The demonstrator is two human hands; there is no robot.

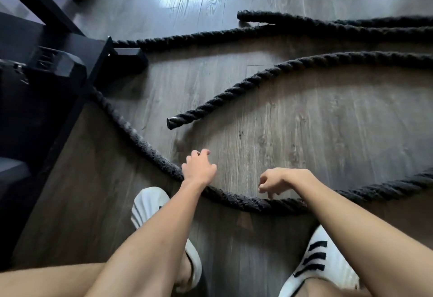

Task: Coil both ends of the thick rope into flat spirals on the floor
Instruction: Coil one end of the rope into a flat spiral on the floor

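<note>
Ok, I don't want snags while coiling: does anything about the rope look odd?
Nothing looks damaged. The rope lies in loose waves, near end and far end uncoiled, but at left it seems to wrap round the black frame, which might catch it.

No text, label, brand name or number can be read.
The only marking is a row of black stripes on the white low-top shoe (316,259) at the floor's lower right edge; it carries no letters.
</note>
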